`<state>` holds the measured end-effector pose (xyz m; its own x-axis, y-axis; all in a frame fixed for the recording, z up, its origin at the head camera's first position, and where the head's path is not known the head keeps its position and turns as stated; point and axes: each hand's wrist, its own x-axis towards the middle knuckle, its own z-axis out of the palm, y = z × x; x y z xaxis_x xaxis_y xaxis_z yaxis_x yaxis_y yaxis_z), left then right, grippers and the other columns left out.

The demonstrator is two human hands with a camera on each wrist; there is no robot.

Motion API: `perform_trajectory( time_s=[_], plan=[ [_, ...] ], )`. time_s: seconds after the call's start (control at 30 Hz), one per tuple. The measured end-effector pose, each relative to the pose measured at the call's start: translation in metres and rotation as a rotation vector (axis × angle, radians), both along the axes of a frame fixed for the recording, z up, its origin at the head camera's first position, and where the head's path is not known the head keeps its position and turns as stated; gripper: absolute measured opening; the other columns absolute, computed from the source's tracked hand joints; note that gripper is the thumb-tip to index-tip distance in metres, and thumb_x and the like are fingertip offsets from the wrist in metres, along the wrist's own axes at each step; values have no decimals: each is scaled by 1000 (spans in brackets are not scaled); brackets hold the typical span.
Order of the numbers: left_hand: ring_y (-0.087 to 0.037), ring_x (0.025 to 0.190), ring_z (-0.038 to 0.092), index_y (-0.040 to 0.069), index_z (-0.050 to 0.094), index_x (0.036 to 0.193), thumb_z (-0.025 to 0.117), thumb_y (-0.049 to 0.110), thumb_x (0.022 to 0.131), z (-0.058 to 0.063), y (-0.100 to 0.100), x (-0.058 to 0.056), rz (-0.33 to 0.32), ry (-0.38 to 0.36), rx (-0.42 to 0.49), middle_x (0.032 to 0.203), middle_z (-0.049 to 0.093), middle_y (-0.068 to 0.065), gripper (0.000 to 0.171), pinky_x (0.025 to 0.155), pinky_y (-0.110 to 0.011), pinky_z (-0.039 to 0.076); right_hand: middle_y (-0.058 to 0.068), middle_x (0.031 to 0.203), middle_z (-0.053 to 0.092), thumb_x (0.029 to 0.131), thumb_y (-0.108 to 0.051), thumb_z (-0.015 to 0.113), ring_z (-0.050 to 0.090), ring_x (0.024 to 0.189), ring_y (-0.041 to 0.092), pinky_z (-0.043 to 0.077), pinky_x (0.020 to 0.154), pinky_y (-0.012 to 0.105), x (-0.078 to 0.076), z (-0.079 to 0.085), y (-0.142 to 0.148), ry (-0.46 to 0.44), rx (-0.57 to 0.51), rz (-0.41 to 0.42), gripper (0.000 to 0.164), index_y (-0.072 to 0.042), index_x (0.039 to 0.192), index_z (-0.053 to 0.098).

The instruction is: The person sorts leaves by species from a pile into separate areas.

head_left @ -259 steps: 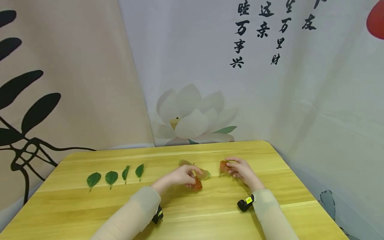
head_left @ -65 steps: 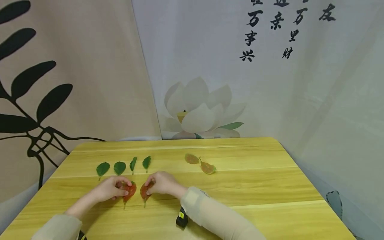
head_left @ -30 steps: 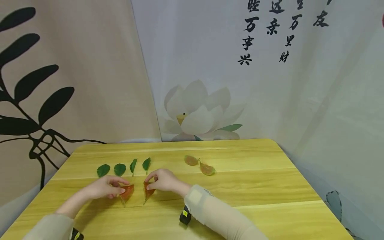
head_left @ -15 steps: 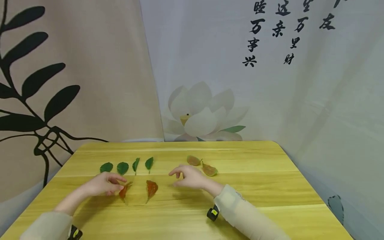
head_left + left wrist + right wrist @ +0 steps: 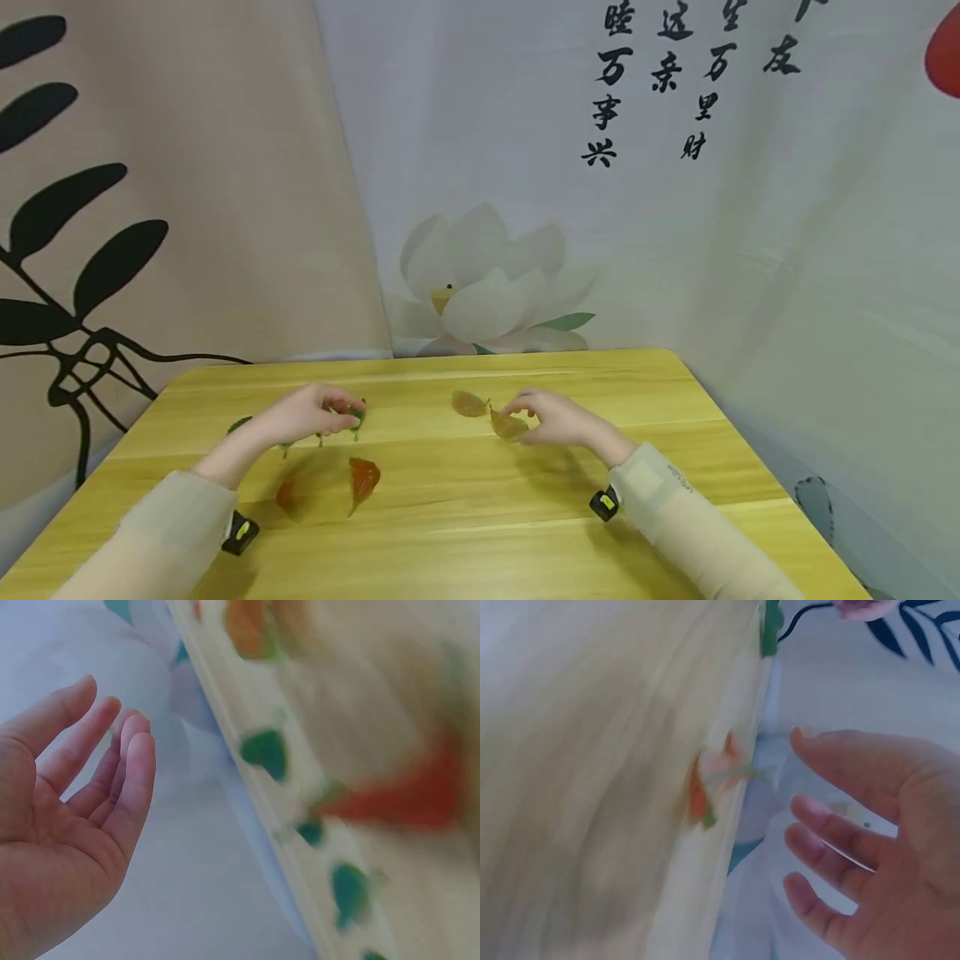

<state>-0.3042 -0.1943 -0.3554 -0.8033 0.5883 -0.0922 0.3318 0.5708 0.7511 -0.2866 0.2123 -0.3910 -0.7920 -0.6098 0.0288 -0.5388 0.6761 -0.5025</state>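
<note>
My left hand hovers over the row of green leaves, its fingers loosely bent and holding nothing in the left wrist view. The rightmost green leaf shows by its fingertips; the leftmost peeks out behind the wrist, and those between are mostly hidden. Nearer the front lie two red leaves, one sharp and one blurred. On the right, my right hand reaches to a yellowish-red leaf; the right wrist view shows its fingers parted and bare. Another such leaf lies just left.
All the leaves are on a yellow wooden table with rounded far corners. A printed cloth with a lotus, dark leaves and writing hangs directly behind it. Each wrist wears a small black camera.
Both red leaves, earlier pinched and carried to the left beneath the green row, are released. My right hand has moved right to the yellowish-red leaves; my left hand has risen over the green ones.
</note>
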Motion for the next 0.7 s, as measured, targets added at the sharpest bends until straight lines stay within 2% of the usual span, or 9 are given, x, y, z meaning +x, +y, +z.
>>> perform_trajectory(
  time_s=[0.17, 0.33, 0.53, 0.7],
  plan=[
    [-20, 73, 60, 0, 64, 122, 63, 20, 95, 4, 47, -15, -23, 24, -3, 87, 65, -4, 33, 65, -34, 52, 8, 120, 58, 83, -1, 72, 57, 104, 32, 48, 85, 44, -8, -9, 18, -6, -14, -38, 40, -4, 122, 65],
    [-25, 73, 62, -1, 65, 121, 63, 19, 95, -2, 86, -29, -26, -17, 43, 89, 67, -4, 33, 65, -33, 53, 7, 118, 59, 82, 2, 69, 56, 100, 31, 47, 82, 42, -16, -20, 27, -26, -35, -63, 39, -7, 120, 67],
    [-25, 70, 63, -3, 65, 119, 62, 16, 95, -17, 116, -43, -21, -47, 48, 86, 67, -5, 31, 67, -40, 55, 12, 111, 59, 80, 7, 63, 56, 89, 26, 47, 74, 35, -27, -33, 24, -71, -97, -79, 41, -8, 117, 70],
    [-24, 73, 63, -1, 65, 119, 61, 17, 95, -23, 136, -59, 10, -68, 39, 97, 69, -15, 31, 71, -42, 55, 13, 112, 60, 78, 10, 64, 52, 78, 20, 46, 66, 30, -30, -43, 22, -174, -207, -113, 44, -6, 119, 69]
  ],
)
